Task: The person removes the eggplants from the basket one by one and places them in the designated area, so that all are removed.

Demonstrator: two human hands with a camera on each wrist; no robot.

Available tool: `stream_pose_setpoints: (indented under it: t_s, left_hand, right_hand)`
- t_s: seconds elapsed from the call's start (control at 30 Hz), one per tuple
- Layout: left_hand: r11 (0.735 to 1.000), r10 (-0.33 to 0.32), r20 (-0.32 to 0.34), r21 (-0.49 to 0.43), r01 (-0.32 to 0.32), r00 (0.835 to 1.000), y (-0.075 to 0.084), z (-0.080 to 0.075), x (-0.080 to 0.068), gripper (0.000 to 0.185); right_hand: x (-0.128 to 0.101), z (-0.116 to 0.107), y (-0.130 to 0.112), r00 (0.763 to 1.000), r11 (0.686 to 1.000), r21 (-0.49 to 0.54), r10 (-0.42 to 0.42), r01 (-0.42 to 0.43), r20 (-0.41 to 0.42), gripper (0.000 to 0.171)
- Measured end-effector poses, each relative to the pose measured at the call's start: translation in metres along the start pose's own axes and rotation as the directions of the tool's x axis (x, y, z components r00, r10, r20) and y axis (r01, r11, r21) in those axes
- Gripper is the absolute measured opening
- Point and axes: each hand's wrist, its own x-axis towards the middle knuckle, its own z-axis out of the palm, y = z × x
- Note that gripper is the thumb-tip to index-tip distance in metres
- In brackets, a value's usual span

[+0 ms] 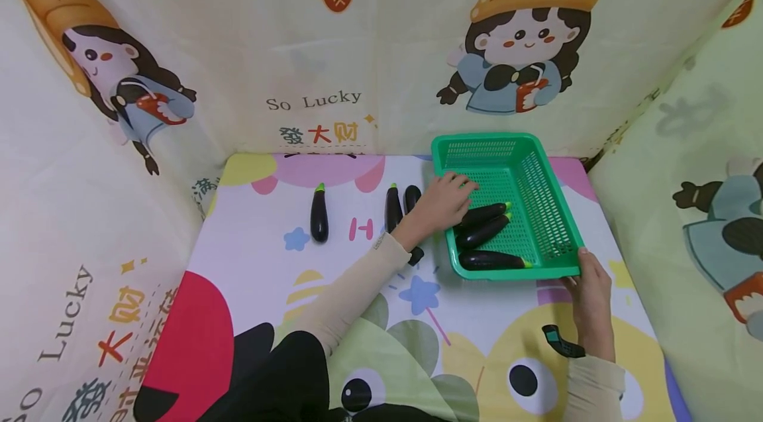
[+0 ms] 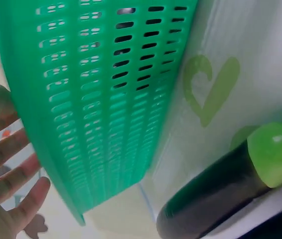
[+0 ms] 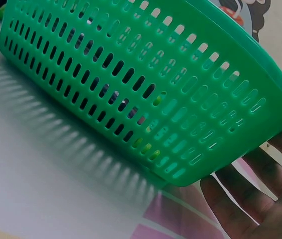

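Observation:
A green plastic basket with slotted walls holds three dark eggplants with green stems: an upper one, a middle one and a lower one. My left hand reaches over the basket's left rim, fingers spread and nothing visible in them. At the near right corner my right hand holds the basket, thumb at the rim and fingers against the outside. Left of the basket lie an eggplant and a dark eggplant end, partly hidden by my left forearm.
Farther left, a lone eggplant lies on the cartoon-print tabletop. Another dark end shows below my forearm; whether it is a separate eggplant I cannot tell. Printed cloth walls enclose the back and both sides.

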Motion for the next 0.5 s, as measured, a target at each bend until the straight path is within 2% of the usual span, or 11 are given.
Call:
stream_pose_setpoints:
  t_s: [0.2, 0.33, 0.43, 0.5]
  left_hand:
    - [0.996, -0.09, -0.079, -0.004, 0.09, 0.993, -0.004, -0.003, -0.018, 0.037]
    - [0.977, -0.206, -0.097, -0.073, 0.2, 0.974, -0.007, -0.003, -0.032, 0.037]
    - [0.938, -0.312, -0.1, -0.193, 0.289, 0.945, -0.01, -0.004, -0.042, 0.036]
    - [0.891, -0.381, -0.089, -0.302, 0.34, 0.92, -0.011, -0.005, -0.049, 0.037]
  right_hand:
    - [0.0, 0.0, 0.0, 1.0, 1.0, -0.001, 0.008, -0.008, -0.005, 0.046]
    - [0.001, 0.0, 0.001, 1.0, 1.0, 0.002, 0.014, -0.014, -0.018, 0.046]
    - [0.001, 0.0, 0.0, 1.0, 1.0, 0.003, 0.012, -0.012, -0.022, 0.047]
    - [0.001, 0.0, 0.0, 1.0, 1.0, 0.004, 0.015, -0.015, -0.017, 0.048]
